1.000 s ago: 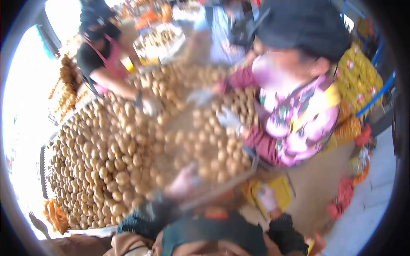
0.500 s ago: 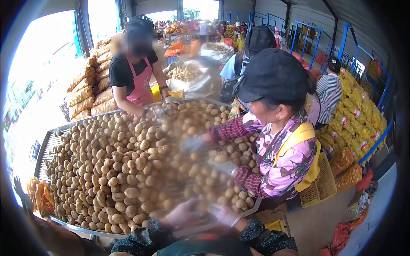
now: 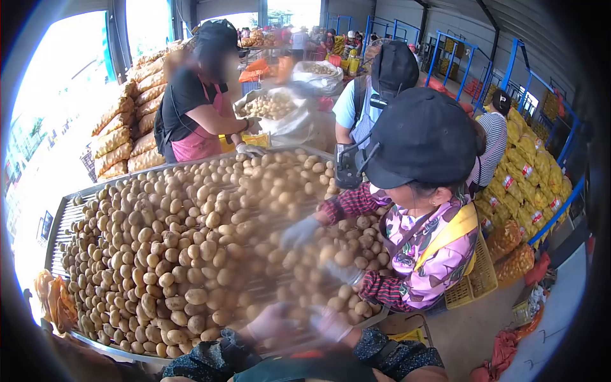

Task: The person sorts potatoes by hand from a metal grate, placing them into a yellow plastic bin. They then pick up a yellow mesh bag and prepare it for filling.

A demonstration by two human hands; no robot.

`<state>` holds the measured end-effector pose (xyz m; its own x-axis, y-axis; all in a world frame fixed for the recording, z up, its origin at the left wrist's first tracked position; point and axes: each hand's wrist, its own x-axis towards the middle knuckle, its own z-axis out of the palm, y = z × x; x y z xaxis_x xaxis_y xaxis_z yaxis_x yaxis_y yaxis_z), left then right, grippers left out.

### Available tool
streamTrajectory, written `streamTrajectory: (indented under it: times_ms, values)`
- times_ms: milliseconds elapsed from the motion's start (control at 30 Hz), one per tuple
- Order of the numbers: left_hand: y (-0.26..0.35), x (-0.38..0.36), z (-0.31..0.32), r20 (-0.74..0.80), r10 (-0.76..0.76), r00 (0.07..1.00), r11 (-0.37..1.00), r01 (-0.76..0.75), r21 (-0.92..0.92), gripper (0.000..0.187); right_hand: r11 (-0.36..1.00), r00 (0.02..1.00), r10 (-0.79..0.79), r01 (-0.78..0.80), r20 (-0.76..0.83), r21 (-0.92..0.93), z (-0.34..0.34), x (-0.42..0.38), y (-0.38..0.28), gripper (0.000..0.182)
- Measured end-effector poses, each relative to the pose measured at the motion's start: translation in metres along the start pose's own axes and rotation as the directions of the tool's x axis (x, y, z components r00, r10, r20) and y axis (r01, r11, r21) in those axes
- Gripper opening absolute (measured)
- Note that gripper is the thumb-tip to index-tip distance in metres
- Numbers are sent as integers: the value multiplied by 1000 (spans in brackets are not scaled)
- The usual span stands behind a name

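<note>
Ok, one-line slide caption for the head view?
Gloved left hand and right hand over potatoes on a sorting table; co-workers alongside.

Bright daylight flooding in from the doorway (image 3: 57, 114) at the upper left, blown out to white there. Dimmer toward the right. Strong fisheye bending and black vignette around the edges. Motion blur across the potatoes (image 3: 280, 254) at centre and over both hands (image 3: 299, 321) at bottom centre; left pile sharper.
</note>
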<state>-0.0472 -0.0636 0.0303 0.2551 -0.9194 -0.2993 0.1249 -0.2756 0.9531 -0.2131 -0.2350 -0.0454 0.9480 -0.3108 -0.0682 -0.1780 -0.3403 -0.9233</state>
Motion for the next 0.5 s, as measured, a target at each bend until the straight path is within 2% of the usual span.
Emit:
streamTrajectory:
  times_ms: [33,67,100,133,167,200,233,267,300,333,367,400,433,500]
  values:
    - [3,1,-2,13,-28,1000,996,29,-88,59,998,999,38,-37,-13,41,1,2,-8,31]
    - [3,6,-7,12,4,1000,997,-3,-72,59,994,997,76,-74,-22,82,0,5,-13,30]
    - [1,11,-12,12,32,999,998,-31,-59,60,943,995,-95,98,26,-319,2,8,8,30]
    - [0,13,-15,11,55,998,997,-54,-49,60,713,964,-227,262,140,-650,5,9,42,30]
    - [3,13,-16,-2,32,999,993,-32,-112,58,348,907,-298,394,298,-851,1,14,25,30]
    - [7,16,-19,-15,12,1000,985,-14,-173,56,461,861,-470,426,193,-778,-11,20,9,29]
    - [12,18,-20,-25,-9,1000,972,3,-235,55,685,880,-474,394,35,-613,-22,29,-31,27]
    - [25,18,-22,-93,53,994,981,-69,-181,52,855,900,-420,349,-116,-385,-28,34,-63,26]
    - [16,24,-29,-102,59,993,953,-87,-290,53,955,923,-297,280,-245,-103,-30,36,-79,24]
    - [27,23,-31,-111,-14,994,939,-25,-343,56,965,935,-258,236,-245,-114,-32,40,-77,22]
    - [39,23,-31,-122,10,992,895,-63,-441,59,975,948,-212,187,-238,-122,-34,43,-70,21]
    - [28,30,-41,-34,95,995,804,-97,-587,65,998,962,-52,61,-268,23,-32,43,-76,19]
    - [43,24,-40,-69,42,997,764,-77,-641,65,985,952,103,-58,-287,162,-28,45,-82,17]
    - [31,26,-49,-45,35,998,716,-56,-695,65,998,946,-61,67,-319,7,-21,59,-82,21]
